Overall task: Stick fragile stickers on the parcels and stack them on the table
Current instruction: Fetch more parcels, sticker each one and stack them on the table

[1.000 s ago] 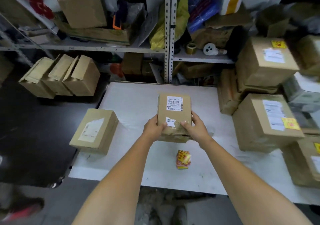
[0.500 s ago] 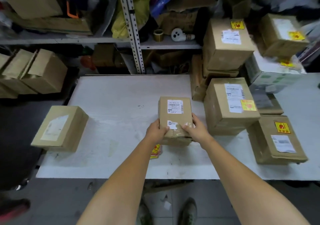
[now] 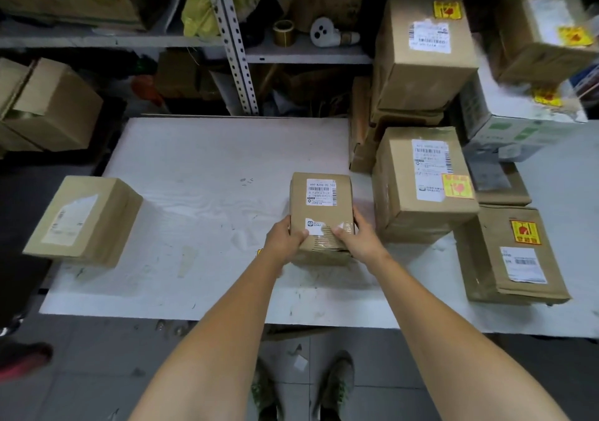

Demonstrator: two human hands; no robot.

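Observation:
A small brown parcel (image 3: 321, 213) with a white shipping label is held over the white table (image 3: 201, 174), just left of the stacked parcels. My left hand (image 3: 283, 237) grips its near left edge and my right hand (image 3: 358, 239) grips its near right edge, thumbs on top. No fragile sticker shows on its top. The stack of yellow fragile stickers (image 3: 259, 253) is almost hidden behind my left wrist. To the right stand stickered parcels: a mid one (image 3: 421, 184), a flat near one (image 3: 512, 255) and a tall rear one (image 3: 421, 51).
Another brown parcel (image 3: 84, 221) overhangs the table's left edge. More boxes (image 3: 45, 106) sit at far left. A metal shelf (image 3: 304, 52) behind the table holds a tape roll (image 3: 283, 33) and clutter. A white carton (image 3: 518, 122) lies under further parcels at right.
The parcel in both hands has moved right across the table toward the stickered stack. My view has swung right and down, and the sticker stack is now behind my left wrist.

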